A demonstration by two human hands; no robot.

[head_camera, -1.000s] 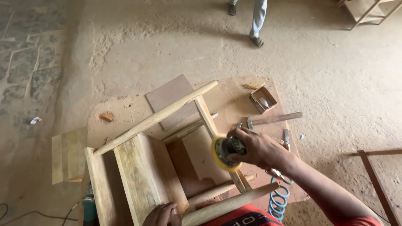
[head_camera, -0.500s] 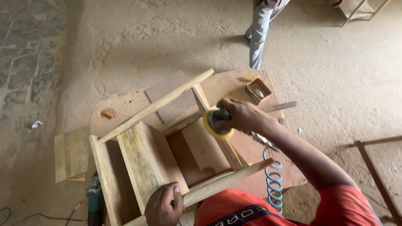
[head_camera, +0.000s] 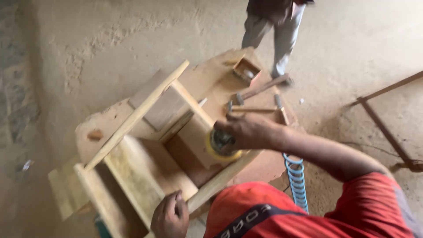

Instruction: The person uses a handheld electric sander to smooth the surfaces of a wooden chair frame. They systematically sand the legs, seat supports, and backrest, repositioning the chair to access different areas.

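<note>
My right hand (head_camera: pixel 249 131) grips the yellow-padded sander (head_camera: pixel 221 144) against the rail of the overturned wooden stool (head_camera: pixel 145 169) on the counter (head_camera: pixel 264 165). My left hand (head_camera: pixel 169 217) clamps a leg, apparently. Keep the pad flat; hold pressure light.

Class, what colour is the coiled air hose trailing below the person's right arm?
The coiled hose is light blue, seen in the head view.

The overturned stool (head_camera: pixel 145 163) is pale bare wood, matt and unvarnished, grain showing on its seat. At its three o'clock the sander (head_camera: pixel 222 143) has a yellow pad under a dark metal body. The board (head_camera: pixel 264 163) beneath is dull brown, dusty. At five o'clock a glossy blue plastic coiled hose (head_camera: pixel 297 180)
</note>
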